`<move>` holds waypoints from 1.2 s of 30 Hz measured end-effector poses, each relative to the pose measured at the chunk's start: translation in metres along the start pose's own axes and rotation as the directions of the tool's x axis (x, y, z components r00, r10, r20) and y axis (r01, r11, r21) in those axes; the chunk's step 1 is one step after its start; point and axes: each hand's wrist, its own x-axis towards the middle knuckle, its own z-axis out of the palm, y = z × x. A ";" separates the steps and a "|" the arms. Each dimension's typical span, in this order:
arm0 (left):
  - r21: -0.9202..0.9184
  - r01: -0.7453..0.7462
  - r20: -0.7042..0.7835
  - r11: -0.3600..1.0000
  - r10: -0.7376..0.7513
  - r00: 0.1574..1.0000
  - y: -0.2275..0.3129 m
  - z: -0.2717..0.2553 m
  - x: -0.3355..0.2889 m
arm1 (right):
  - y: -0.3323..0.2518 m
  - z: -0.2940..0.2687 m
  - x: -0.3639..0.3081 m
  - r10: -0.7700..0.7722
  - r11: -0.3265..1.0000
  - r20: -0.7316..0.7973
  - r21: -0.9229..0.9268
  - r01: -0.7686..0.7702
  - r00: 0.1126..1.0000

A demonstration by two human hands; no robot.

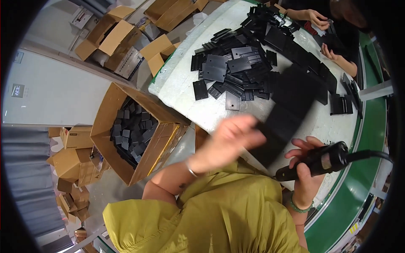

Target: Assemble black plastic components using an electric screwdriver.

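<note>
My left hand (230, 141) grips a blurred stack of flat black plates (287, 114), lifted just above the white table (185, 90). My right hand (304, 168) is closed around a black corded handheld tool (320, 160), close beside the lower end of that stack. A large heap of loose black plates (249, 63) lies spread over the table beyond my hands.
An open cardboard box (105, 126) of black plates stands on the floor at left, with more cardboard boxes (114, 36) behind it. Another person's hands (318, 19) work at the table's far side. A green conveyor edge (367, 139) runs along the right.
</note>
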 end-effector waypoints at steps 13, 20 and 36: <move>0.922 0.385 -0.280 0.041 0.758 0.589 0.033 -0.158 0.020 | -0.014 -0.064 -0.021 -0.410 0.897 -0.469 -0.053 0.438 0.782; 0.817 -0.501 0.350 0.286 0.445 0.825 0.033 0.018 0.145 | 0.023 -0.060 -0.020 -0.298 0.947 -0.519 -0.055 0.316 0.801; 0.677 -0.727 0.722 0.114 0.088 0.686 -0.033 0.081 0.205 | 0.018 -0.074 -0.040 -0.280 0.949 -0.389 0.027 0.315 0.878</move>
